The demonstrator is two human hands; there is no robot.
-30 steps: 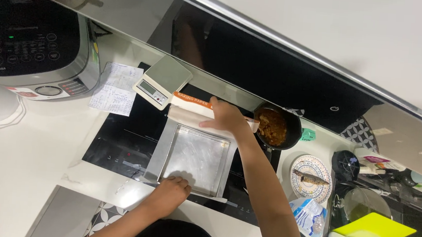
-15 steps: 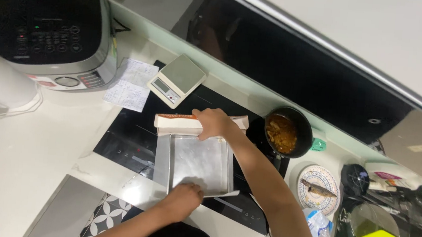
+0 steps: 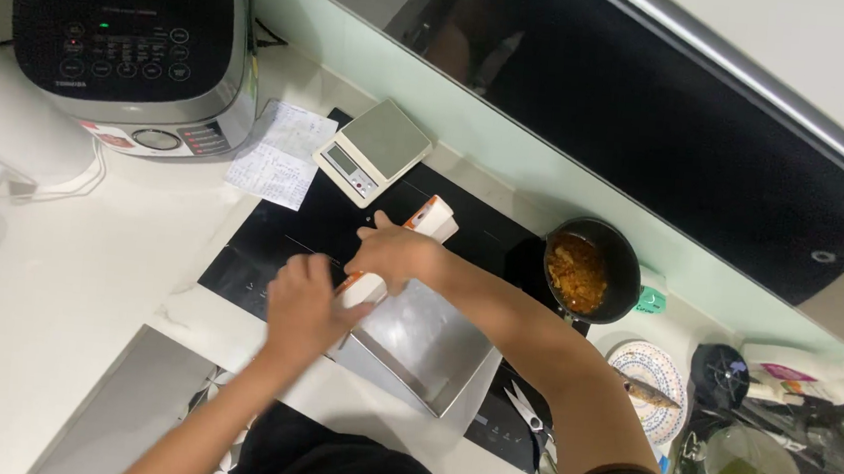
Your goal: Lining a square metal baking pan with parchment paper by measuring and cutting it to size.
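Head view: white counter [image 3: 58,269], black cooktop [image 3: 281,246], dark backsplash [image 3: 709,159].

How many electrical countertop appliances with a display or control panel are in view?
2: a rice cooker at the counter's far left corner, and a small kitchen scale beside the cooktop, past both hands. Others may sit outside the frame.

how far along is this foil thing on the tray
Done: the square metal tray already looks lined with a shiny sheet. In hand: the right hand and the left hand both grip the long white and orange roll box at the tray's far edge. Left: the box is not yet set aside.
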